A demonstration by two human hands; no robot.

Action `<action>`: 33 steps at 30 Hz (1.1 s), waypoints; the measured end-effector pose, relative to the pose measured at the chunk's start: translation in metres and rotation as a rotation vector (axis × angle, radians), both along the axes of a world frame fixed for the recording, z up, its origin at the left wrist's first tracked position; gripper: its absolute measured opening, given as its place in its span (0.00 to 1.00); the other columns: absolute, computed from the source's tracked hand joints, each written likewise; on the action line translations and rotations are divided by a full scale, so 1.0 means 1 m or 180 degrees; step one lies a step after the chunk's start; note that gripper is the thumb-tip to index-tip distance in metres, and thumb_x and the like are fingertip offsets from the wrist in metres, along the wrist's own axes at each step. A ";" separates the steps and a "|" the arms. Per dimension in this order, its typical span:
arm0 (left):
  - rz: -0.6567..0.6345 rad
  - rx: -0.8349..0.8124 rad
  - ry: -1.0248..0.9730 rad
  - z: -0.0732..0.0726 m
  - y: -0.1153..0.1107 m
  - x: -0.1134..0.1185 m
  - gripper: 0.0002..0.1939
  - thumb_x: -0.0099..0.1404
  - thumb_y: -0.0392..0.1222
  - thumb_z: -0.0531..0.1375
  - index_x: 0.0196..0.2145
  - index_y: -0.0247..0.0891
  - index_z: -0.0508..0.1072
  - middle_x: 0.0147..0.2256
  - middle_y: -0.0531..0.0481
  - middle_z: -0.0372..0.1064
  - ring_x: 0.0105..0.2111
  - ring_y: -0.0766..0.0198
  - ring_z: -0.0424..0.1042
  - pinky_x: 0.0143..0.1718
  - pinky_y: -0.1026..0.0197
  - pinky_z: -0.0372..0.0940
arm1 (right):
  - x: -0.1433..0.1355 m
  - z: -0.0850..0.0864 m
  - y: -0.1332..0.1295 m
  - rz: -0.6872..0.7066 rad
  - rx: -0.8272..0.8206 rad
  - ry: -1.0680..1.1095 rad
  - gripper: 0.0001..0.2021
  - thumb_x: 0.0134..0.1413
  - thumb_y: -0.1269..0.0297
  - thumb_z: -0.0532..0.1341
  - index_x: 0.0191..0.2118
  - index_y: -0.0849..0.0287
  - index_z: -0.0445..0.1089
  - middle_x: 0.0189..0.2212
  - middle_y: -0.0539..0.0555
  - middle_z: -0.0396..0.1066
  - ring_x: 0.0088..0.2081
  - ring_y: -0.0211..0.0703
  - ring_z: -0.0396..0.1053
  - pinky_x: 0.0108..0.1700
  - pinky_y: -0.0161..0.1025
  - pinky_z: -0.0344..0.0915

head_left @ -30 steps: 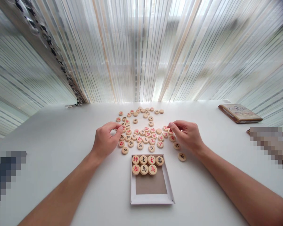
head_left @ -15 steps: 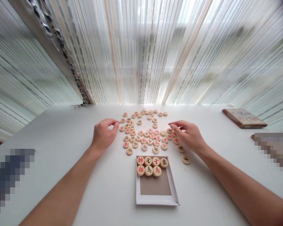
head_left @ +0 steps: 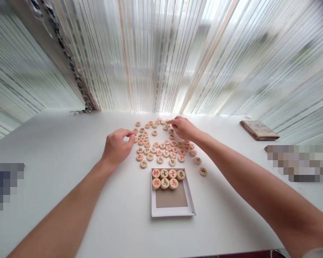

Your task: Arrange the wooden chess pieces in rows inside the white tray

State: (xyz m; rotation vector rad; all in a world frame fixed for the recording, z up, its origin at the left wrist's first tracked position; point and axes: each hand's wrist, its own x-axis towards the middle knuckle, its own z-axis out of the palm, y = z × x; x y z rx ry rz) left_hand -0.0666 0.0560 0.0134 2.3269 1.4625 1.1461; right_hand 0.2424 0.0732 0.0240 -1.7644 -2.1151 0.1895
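Many round wooden Chinese chess pieces (head_left: 166,153) with red or black characters lie scattered on the white table. My left hand (head_left: 119,145) rests at the left edge of the spread, thumb and fingertips drawn together beside the nearest pieces, with no piece visible in them. Over the far side reaches my right hand (head_left: 185,128), index finger stretched out at the pieces in the back; its other fingers are partly hidden. Closer to me lies a shallow white box tray (head_left: 172,212) with a brown bottom. Several larger-looking pieces (head_left: 165,183) stand in two rows at its far end, characters up.
Striped translucent curtains (head_left: 150,64) hang behind the table (head_left: 70,143), with a beaded cord (head_left: 75,71) at left. On the right lies a flat brown box (head_left: 259,129), near a blurred-out item (head_left: 298,161). Another blurred-out dark item (head_left: 5,186) is at the left edge.
My right hand has moved from the right side of the spread to the pieces at the back, its index finger now extended. The left hand keeps its pose. The view has shifted slightly.
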 end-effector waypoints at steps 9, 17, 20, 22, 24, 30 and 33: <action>-0.0043 -0.0008 -0.0051 -0.003 0.000 0.001 0.13 0.69 0.43 0.58 0.35 0.38 0.84 0.39 0.43 0.85 0.41 0.52 0.82 0.47 0.55 0.73 | 0.011 0.006 -0.017 0.0155 -0.0077 -0.0584 0.15 0.71 0.70 0.60 0.53 0.59 0.83 0.51 0.66 0.76 0.51 0.59 0.75 0.56 0.51 0.67; -0.0145 -0.0062 -0.0069 -0.004 -0.002 0.003 0.13 0.69 0.43 0.59 0.35 0.39 0.83 0.39 0.44 0.84 0.41 0.52 0.82 0.44 0.56 0.73 | 0.035 0.007 -0.039 0.0207 -0.0214 -0.0333 0.14 0.66 0.70 0.64 0.54 0.57 0.82 0.50 0.61 0.78 0.41 0.48 0.79 0.43 0.42 0.72; -0.0170 -0.0064 -0.0077 -0.003 -0.003 0.003 0.12 0.69 0.43 0.59 0.35 0.39 0.83 0.39 0.43 0.84 0.41 0.52 0.81 0.44 0.56 0.73 | 0.034 0.004 -0.035 0.0223 -0.0240 -0.0193 0.14 0.66 0.69 0.65 0.54 0.56 0.82 0.51 0.62 0.78 0.41 0.48 0.79 0.44 0.42 0.73; -0.0190 -0.0066 -0.0089 -0.002 -0.004 0.004 0.12 0.69 0.43 0.59 0.34 0.39 0.82 0.39 0.43 0.84 0.41 0.52 0.81 0.45 0.55 0.73 | 0.033 0.002 -0.030 0.0202 -0.0237 -0.0090 0.11 0.65 0.69 0.66 0.49 0.56 0.84 0.48 0.61 0.78 0.39 0.47 0.79 0.43 0.41 0.73; -0.0223 -0.0076 -0.0110 -0.001 -0.006 0.005 0.11 0.69 0.43 0.59 0.34 0.39 0.82 0.39 0.44 0.84 0.41 0.52 0.81 0.46 0.55 0.73 | 0.033 0.001 -0.026 0.0139 -0.0196 0.0041 0.07 0.61 0.70 0.69 0.44 0.57 0.84 0.43 0.59 0.80 0.36 0.46 0.77 0.41 0.40 0.72; -0.0458 -0.0158 -0.0284 0.001 -0.016 0.013 0.11 0.70 0.41 0.60 0.35 0.38 0.82 0.39 0.42 0.83 0.42 0.52 0.81 0.49 0.53 0.74 | 0.030 0.002 -0.041 -0.0193 0.0124 0.0739 0.03 0.54 0.67 0.73 0.34 0.59 0.82 0.28 0.52 0.80 0.30 0.44 0.76 0.36 0.40 0.71; -0.0654 -0.0283 -0.0454 0.004 -0.031 0.022 0.11 0.70 0.40 0.60 0.35 0.38 0.83 0.38 0.44 0.83 0.40 0.53 0.82 0.48 0.53 0.75 | 0.012 0.008 -0.070 -0.0304 0.0295 0.1305 0.14 0.59 0.54 0.72 0.42 0.59 0.83 0.34 0.58 0.84 0.33 0.47 0.81 0.36 0.42 0.76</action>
